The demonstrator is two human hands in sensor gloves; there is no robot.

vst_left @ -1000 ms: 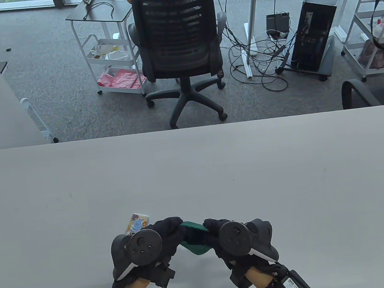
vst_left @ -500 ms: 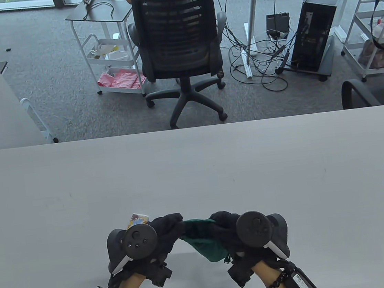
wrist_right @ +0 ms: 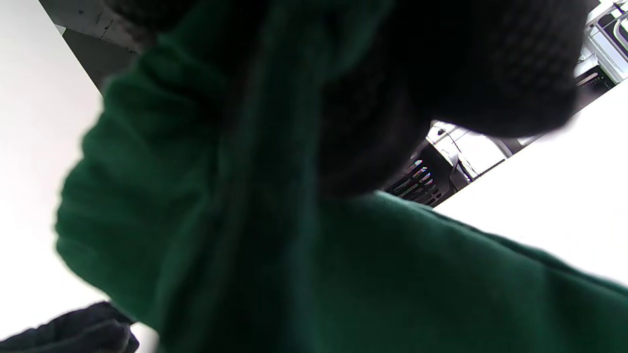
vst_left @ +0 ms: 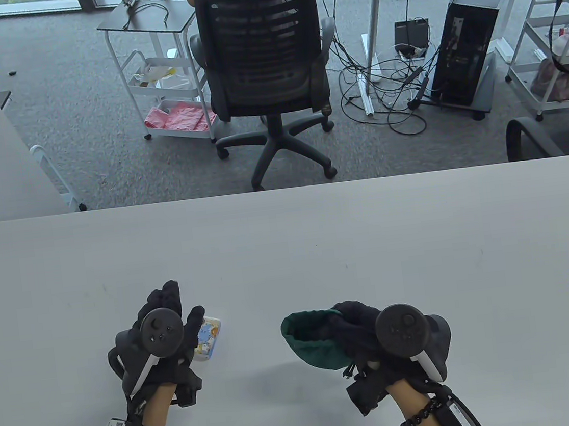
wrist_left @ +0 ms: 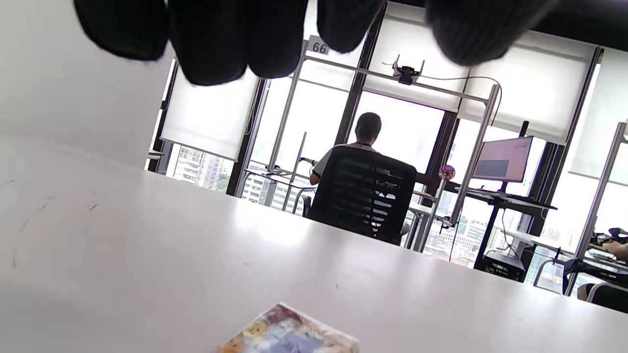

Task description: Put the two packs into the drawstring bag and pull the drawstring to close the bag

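Bag (vst_left: pixel 314 345), dark green, sat low and right of centre in the table view, mouth gaping toward frame left. Right hand (vst_left: pixel 364 327) gripped its right side, fingers curled over the rim and into the cloth. Right wrist view (wrist_right: pixel 274 235) was almost all green fabric with dark gloved fingers (wrist_right: pixel 490 63) wrapped over it at the top, so the grasp was firm. Couldn't tell whether the bag rested on the tabletop (vst_left: pixel 288 243) or was lifted just off it. Whether a pack was already inside: couldn't tell, interior was dark.

Left hand (vst_left: pixel 161 324) was at lower left of the table view, fingers spread and fairly straight, holding nothing. Printed pack (vst_left: pixel 208 338) lay flat on the tabletop just right of that hand, the thumb close beside or touching its upper edge; contact unclear. In the left wrist view the fingertips (wrist_left: pixel 211 44) hung from the top edge, well above the pack (wrist_left: pixel 294 336) at the bottom edge.

Pack and bag were apart, bare tabletop between them. Office chair (vst_left: pixel 264 61) stood beyond the far edge, top centre.
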